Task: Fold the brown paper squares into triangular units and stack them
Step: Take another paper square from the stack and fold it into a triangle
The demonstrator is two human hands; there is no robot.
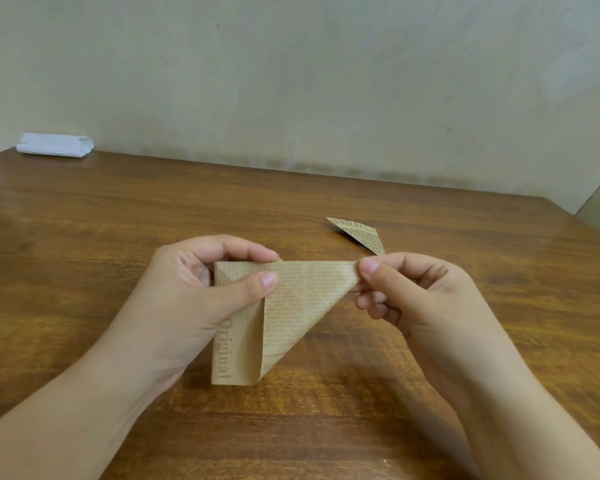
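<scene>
A brown paper piece (291, 306) printed with newspaper text is held above the wooden table (84, 254), partly folded, with a triangular flap pointing right and a strip reading "Original" hanging down on the left. My left hand (201, 296) pinches its upper left part between thumb and forefinger. My right hand (413, 296) pinches the flap's right tip. A folded triangular unit (361, 235) of the same paper lies on the table behind my right hand, its near end hidden by the fingers.
A folded white cloth or paper bundle (54, 144) lies at the table's far left corner against the wall (291, 81). The table's far edge meets the wall, and its right corner ends near a gap.
</scene>
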